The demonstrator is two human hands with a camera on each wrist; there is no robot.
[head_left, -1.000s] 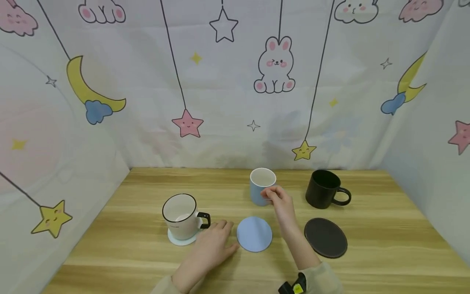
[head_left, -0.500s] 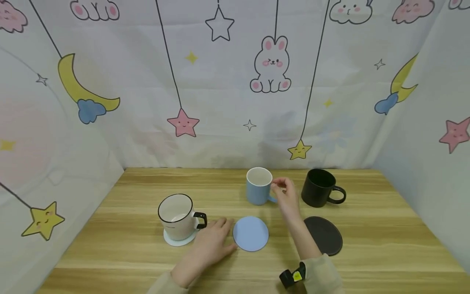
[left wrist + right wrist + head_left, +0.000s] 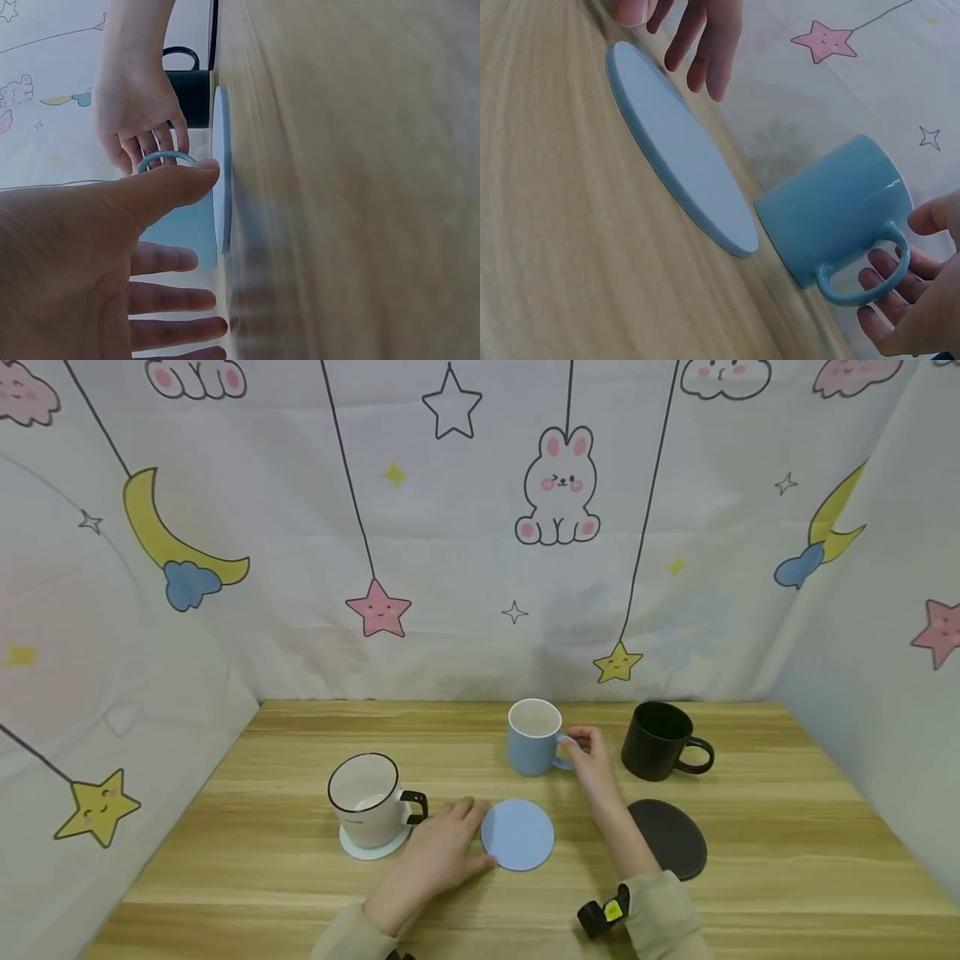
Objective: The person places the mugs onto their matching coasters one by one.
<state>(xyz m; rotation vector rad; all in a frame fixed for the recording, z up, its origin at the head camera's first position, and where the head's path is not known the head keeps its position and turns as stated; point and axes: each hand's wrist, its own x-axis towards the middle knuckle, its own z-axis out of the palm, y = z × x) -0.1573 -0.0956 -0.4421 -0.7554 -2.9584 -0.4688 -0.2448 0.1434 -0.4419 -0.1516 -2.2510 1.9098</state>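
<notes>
A light blue mug stands upright on the wooden table, its handle turned to the right. My right hand is at that handle; in the right wrist view its fingers lie loosely curved behind the loop, and the thumb is apart from it. In front of the mug, a round light blue coaster lies flat. Beside its left edge is my left hand, fingers extended and thumb tip close to the rim. Whether that thumb touches the coaster, I cannot tell.
On the left, a white mug with a black rim stands on a pale coaster. A black mug is at the back right, behind a dark coaster partly hidden by my right forearm. A printed curtain closes off the back.
My right hand has shifted from in front of the blue mug's body rightward to its handle. The left hand has edged slightly right, closer to the blue coaster. Mugs and coasters stay put.
</notes>
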